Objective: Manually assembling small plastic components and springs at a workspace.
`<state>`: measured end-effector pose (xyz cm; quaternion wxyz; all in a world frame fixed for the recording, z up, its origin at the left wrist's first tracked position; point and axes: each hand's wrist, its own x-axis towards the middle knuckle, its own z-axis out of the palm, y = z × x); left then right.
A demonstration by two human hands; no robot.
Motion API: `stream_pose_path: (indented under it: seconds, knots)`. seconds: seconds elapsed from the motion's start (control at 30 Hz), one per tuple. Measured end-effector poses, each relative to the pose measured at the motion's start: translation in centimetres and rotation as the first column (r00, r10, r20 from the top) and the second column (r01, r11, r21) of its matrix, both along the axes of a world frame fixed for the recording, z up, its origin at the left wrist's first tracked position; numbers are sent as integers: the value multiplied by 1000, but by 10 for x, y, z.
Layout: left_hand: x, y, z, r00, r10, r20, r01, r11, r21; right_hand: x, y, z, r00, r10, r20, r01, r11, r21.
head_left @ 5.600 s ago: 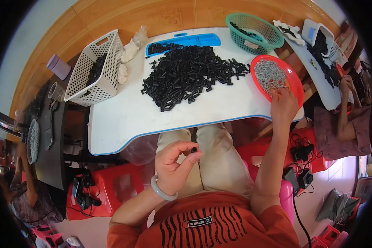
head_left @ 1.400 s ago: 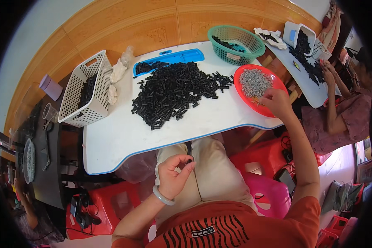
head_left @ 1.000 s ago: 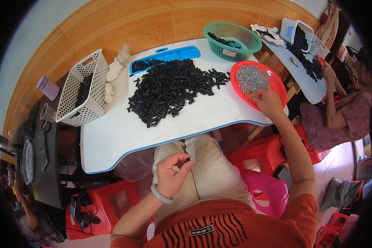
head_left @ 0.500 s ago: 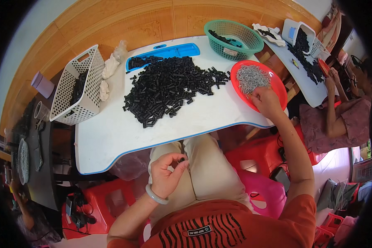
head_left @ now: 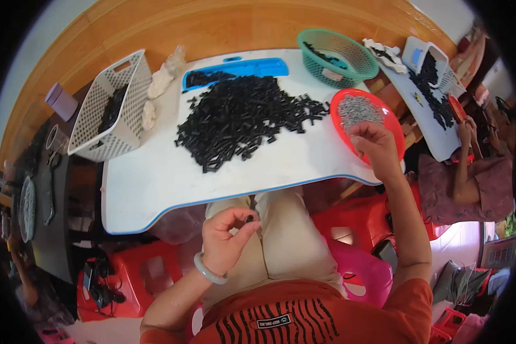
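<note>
My left hand [head_left: 229,232], above my lap, pinches a small black plastic piece [head_left: 249,218] between thumb and fingertips. At the right end of the table my right hand [head_left: 374,144] hangs over a red plate [head_left: 394,127], its fingers drawn together. Whatever sits between those fingertips is too small to make out. Little grey metal parts [head_left: 358,110] lie heaped on the plate, just beyond the fingers. A large pile of short black tube-like pieces [head_left: 241,117] covers the middle of the white table [head_left: 149,186].
A white basket [head_left: 117,106] holding black pieces stands at the left, a green basket [head_left: 338,60] at the back right. Behind the pile lies a blue tray [head_left: 261,67]. A co-worker's hand [head_left: 467,129] is busy at another table [head_left: 436,135] on the right.
My right hand has drawn back a little from the grey metal parts toward the plate's near side. My left hand keeps its pinch on the black piece. The view has shifted slightly.
</note>
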<state>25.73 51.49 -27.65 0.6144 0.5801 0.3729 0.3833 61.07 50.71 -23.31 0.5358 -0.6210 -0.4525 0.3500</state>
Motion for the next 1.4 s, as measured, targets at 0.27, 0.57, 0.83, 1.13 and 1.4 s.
stream_pose_path:
  seconds: [0.27, 0.57, 0.83, 1.13, 1.4]
  knots:
    - [-19, -4, 24, 964, -97, 249, 118, 990, -72, -140, -18, 37, 894, 390, -222, -393, 919, 32]
    - [-31, -17, 42, 912, -108, 396, 181, 972, -151, -198, -17, 22, 592, 607, -530, -532, 789, 309]
    - [-38, -18, 42, 927, -96, 361, 148, 982, -118, -208, -17, 12, 662, 591, -460, -519, 805, 288]
    - [-39, -15, 34, 944, -92, 318, 122, 990, -76, -206, -12, 15, 750, 639, -170, -591, 763, 261]
    - [-40, -12, 28, 946, -38, 323, 45, 999, -16, -208, 0, 23, 794, 602, 84, -594, 740, 315]
